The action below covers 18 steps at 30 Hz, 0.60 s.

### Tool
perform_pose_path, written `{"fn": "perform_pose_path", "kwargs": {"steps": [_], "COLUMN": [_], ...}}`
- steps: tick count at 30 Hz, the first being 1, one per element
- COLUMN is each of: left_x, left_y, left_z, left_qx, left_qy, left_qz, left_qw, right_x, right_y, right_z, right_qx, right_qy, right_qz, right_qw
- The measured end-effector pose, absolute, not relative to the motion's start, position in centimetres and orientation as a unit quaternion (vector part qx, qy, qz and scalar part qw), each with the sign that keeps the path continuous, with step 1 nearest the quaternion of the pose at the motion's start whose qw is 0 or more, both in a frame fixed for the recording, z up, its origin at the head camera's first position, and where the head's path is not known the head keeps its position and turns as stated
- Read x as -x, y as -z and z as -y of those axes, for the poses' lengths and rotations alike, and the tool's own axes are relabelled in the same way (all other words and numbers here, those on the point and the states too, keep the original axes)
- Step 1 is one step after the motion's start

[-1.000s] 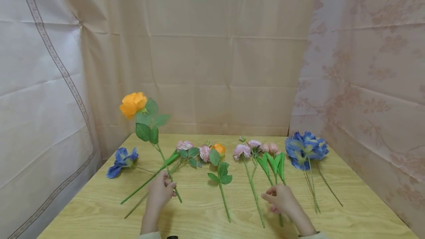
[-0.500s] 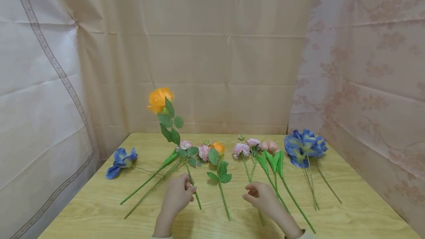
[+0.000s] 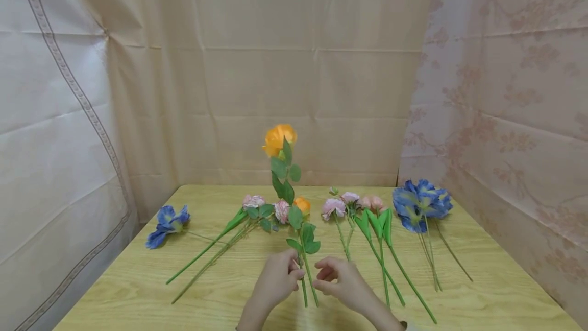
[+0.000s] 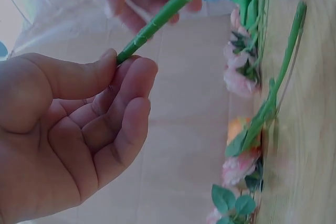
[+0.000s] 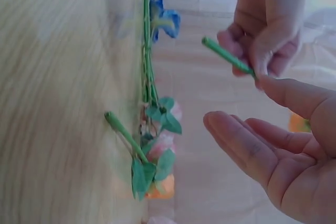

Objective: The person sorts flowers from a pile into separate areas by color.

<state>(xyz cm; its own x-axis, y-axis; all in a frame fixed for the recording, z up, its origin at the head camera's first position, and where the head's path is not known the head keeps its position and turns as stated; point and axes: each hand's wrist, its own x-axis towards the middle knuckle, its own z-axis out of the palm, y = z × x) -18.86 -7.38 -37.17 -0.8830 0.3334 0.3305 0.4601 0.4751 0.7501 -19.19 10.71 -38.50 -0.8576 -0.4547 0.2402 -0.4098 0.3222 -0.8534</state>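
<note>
My left hand pinches the lower stem of an orange rose between thumb and fingers. The rose stands upright above the middle of the table, green leaves below its bloom. In the left wrist view, the cut end of the stem sticks out past the thumb. Just to the right is my right hand, its fingers loosely bent with nothing between them. A second orange rose lies on the table behind the hands; its stem runs between them in the head view.
On the wooden table, a blue flower, a green-leaved stem and pink flowers lie to the left. Pale pink blooms, peach tulips and a blue cluster lie right. Curtains surround the table.
My left hand has carried the orange rose rightward to the middle, and its bloom has turned more upright. My right hand has moved left, away from the tulip stems, towards the left hand.
</note>
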Motion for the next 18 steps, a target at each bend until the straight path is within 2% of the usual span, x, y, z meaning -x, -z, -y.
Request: {"fn": "perform_pose_path", "kwargs": {"steps": [9, 18], "left_x": [18.5, 18.6], "left_y": [37.6, 37.5], "left_z": [6.1, 6.1], "left_qx": [0.243, 0.251], "left_qy": [0.422, 0.389], "left_qz": [0.872, 0.883], "left_qw": [0.057, 0.080], "right_x": [19.0, 18.8], "right_y": [39.3, 39.2], "right_z": [-9.8, -9.7], "right_qx": [0.269, 0.269], "right_qy": [0.562, 0.571], "right_qz": [-0.782, -0.775], "right_qw": [0.028, 0.028]}}
